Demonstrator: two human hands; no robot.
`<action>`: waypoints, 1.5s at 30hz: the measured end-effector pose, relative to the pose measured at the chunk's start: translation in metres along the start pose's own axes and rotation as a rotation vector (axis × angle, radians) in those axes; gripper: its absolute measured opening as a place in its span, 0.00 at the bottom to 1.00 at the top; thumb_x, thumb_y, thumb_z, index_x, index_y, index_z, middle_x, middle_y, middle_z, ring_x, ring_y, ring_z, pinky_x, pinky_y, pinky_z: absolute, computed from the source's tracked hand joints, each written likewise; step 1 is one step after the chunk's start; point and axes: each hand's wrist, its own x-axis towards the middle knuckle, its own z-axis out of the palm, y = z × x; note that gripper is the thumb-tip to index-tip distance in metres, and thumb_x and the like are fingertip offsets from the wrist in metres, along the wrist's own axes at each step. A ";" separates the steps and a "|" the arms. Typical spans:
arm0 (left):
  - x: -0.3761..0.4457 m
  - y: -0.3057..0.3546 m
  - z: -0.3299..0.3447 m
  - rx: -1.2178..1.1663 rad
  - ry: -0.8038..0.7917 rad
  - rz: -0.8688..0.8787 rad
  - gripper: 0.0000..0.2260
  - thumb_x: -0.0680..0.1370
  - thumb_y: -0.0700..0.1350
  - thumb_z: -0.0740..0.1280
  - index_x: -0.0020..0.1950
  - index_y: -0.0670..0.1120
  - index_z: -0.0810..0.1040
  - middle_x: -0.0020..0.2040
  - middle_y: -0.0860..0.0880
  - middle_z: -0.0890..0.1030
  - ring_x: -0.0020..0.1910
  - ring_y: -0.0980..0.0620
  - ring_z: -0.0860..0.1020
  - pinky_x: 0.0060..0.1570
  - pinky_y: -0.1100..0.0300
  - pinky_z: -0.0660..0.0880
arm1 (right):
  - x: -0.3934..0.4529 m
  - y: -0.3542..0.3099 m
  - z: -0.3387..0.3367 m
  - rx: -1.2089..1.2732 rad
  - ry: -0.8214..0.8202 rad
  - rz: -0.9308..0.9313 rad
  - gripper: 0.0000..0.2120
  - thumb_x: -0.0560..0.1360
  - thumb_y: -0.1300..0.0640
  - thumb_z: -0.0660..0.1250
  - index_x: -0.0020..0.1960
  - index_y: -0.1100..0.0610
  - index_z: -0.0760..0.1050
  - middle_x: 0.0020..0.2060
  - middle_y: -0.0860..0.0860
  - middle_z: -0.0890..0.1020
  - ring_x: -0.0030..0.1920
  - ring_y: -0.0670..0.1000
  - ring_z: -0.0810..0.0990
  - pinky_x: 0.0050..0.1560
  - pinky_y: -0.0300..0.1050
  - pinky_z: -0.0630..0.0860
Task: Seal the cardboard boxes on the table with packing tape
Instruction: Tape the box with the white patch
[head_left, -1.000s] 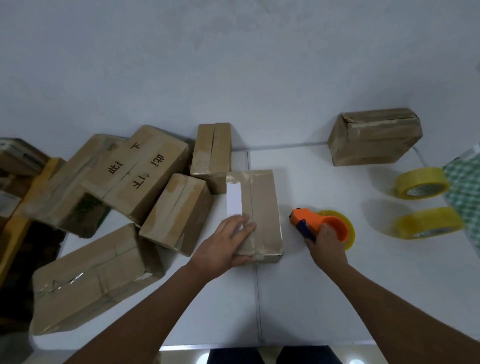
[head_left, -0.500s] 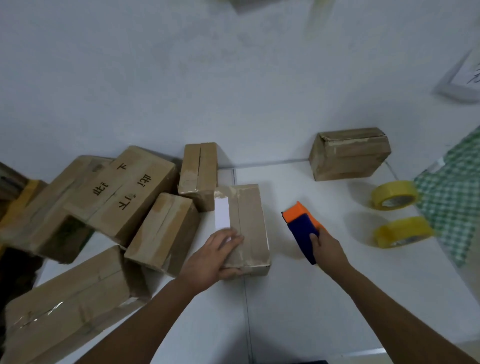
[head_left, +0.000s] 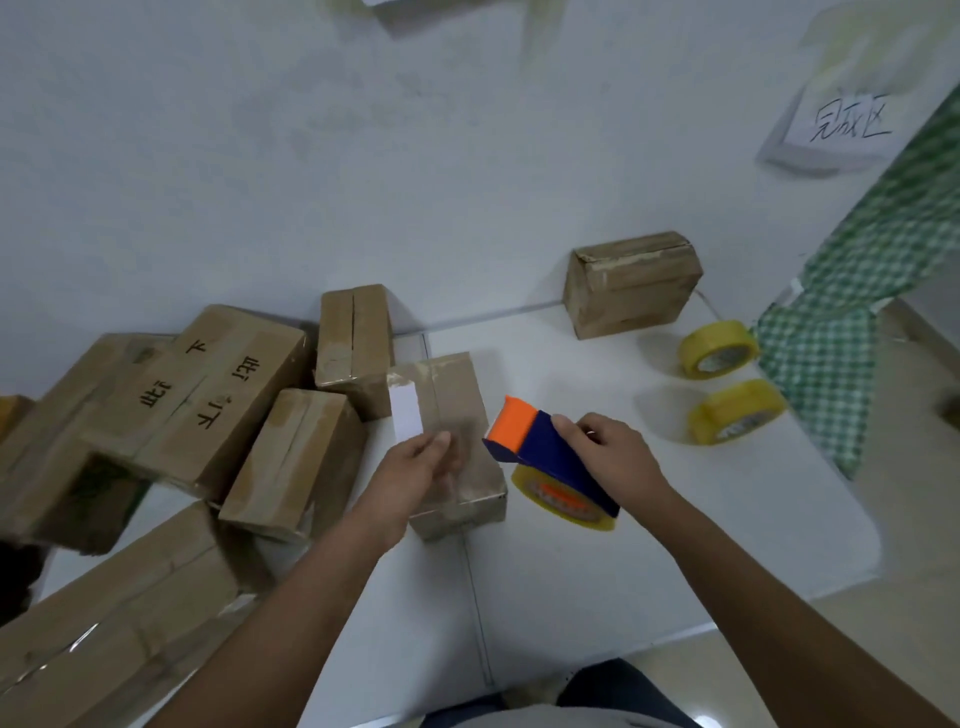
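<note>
The right hand is being curled around the blue and orange tape dispenser, which is being held raised just right of the small cardboard box lying mid-bench, its yellow roll hanging beneath. The left hand is being held over that box's near end, its thumb and fingers pinching a clear strip of tape. More boxes are being kept piled at the left of the white bench, another box by the wall, and two spare yellow tape rolls at the right.
</note>
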 end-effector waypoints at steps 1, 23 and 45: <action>-0.003 0.007 0.004 -0.155 -0.062 -0.085 0.13 0.84 0.50 0.61 0.59 0.44 0.80 0.55 0.45 0.85 0.55 0.49 0.83 0.55 0.57 0.79 | -0.001 -0.004 0.000 -0.016 -0.023 -0.013 0.22 0.79 0.36 0.55 0.50 0.54 0.76 0.42 0.46 0.80 0.39 0.43 0.77 0.34 0.37 0.66; -0.012 0.023 0.013 -0.464 -0.145 -0.231 0.11 0.80 0.44 0.68 0.58 0.39 0.79 0.53 0.40 0.82 0.55 0.47 0.80 0.49 0.58 0.79 | 0.005 -0.019 -0.009 -0.172 -0.146 -0.160 0.20 0.78 0.36 0.57 0.56 0.50 0.75 0.51 0.46 0.82 0.46 0.46 0.80 0.40 0.36 0.73; -0.017 0.026 0.005 -0.474 -0.286 -0.254 0.13 0.74 0.44 0.70 0.56 0.40 0.81 0.48 0.43 0.84 0.46 0.51 0.81 0.42 0.63 0.79 | 0.006 -0.015 -0.014 -0.094 -0.199 -0.168 0.17 0.78 0.36 0.57 0.54 0.48 0.74 0.52 0.47 0.82 0.46 0.46 0.80 0.44 0.38 0.77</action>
